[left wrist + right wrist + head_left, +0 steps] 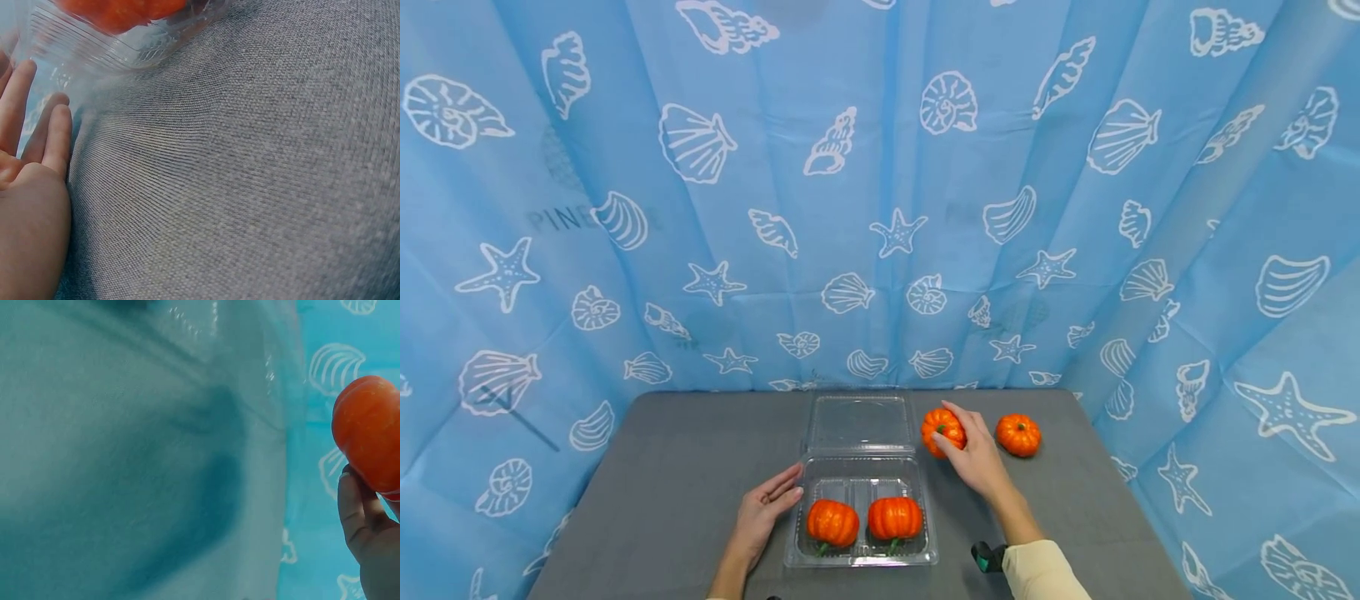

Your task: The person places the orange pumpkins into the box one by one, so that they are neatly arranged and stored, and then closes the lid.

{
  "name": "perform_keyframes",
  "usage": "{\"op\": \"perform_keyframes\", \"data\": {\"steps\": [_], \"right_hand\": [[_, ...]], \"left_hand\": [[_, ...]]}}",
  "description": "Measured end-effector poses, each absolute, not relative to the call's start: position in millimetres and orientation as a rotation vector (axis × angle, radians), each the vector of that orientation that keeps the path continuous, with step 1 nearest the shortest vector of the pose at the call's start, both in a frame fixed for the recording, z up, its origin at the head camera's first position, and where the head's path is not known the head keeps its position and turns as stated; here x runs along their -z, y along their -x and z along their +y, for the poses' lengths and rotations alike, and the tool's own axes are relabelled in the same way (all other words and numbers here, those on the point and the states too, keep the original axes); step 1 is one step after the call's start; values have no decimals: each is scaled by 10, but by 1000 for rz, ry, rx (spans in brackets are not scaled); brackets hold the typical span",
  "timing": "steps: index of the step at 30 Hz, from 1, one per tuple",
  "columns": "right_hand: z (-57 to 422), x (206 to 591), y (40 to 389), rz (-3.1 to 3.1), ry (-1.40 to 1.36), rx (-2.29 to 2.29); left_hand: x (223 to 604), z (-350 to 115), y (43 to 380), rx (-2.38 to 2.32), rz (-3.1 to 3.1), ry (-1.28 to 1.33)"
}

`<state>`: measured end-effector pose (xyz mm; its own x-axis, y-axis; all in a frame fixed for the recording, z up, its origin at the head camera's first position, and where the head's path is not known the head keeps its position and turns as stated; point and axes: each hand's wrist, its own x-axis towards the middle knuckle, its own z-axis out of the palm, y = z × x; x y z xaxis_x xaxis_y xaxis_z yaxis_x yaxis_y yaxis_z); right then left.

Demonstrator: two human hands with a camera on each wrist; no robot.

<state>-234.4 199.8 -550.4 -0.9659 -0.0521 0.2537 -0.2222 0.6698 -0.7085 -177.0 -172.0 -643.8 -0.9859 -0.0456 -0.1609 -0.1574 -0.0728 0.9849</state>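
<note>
The right hand (976, 452) grasps 1 orange pumpkin (943, 431) between thumb and fingers, beyond and to the right of the clear container (862, 562), near its raised lid (859, 421); whether this pumpkin touches the worktop (700, 454) cannot be told. In the right wrist view the fingers curl against its underside, and part of it runs out of the picture. The left hand (760, 510) is released, its fingers extended towards the container's left side, with the fingertips at or just beside the plastic wall; actual contact is unclear. The container sits on the grey, fabric-like worktop between the 2 hands, its lid folded back on the far side. Inside the base, in the near part, lie 2 more pumpkins, the left pumpkin (832, 522) and the right pumpkin (895, 517), side by side and tilted, their green stems towards the person. A 4th pumpkin (1018, 435) rests on the worktop to the right of the grasping hand, stem up. The right forearm wears a cream sleeve (1043, 571) and, beside it, a dark wrist strap (987, 557). Behind everything hangs a blue curtain (880, 275) printed with white shells and starfish.
</note>
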Motion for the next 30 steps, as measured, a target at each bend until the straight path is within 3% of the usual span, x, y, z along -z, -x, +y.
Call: {"op": "perform_keyframes", "data": {"steps": [10, 23, 30], "right_hand": [[1780, 5339, 2290, -2614, -292, -1264], [1675, 5343, 2212, -2641, -338, -1295], [1630, 5391, 2166, -2583, -414, -1525]], "left_hand": [[6412, -1720, 1768, -2231, 2110, 225], [6415, -1706, 1752, -2237, 2122, 203], [6395, -1701, 1731, -2238, 2118, 215]]}}
